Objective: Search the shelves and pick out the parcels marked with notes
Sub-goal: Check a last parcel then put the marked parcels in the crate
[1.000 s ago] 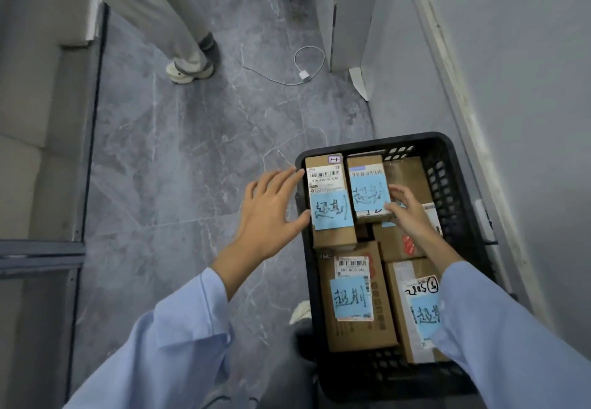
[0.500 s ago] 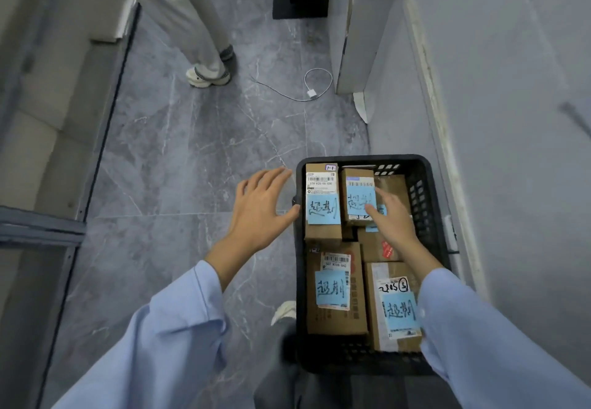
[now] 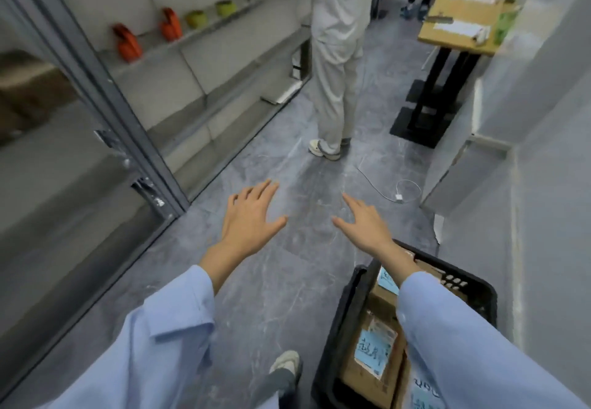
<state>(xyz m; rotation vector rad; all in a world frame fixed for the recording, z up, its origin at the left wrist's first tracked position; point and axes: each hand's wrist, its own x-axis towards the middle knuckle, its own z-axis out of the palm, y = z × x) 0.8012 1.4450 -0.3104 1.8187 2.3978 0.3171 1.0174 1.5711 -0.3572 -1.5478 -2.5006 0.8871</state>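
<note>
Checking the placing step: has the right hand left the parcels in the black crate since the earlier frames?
Yes. The right hand was on a parcel inside the black crate; now it is open and empty above the floor, beyond the crate's far rim.

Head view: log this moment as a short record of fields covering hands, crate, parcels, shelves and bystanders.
left hand: open, empty, fingers spread above the floor
right hand: open, empty, forearm crossing over the crate
crate: black plastic crate on the floor at lower right
parcels: cardboard boxes in the crate, blue notes stuck on them
shelves: grey metal shelving on the left, holding orange bags and green items
bystanders: a person in light trousers standing ahead
</note>
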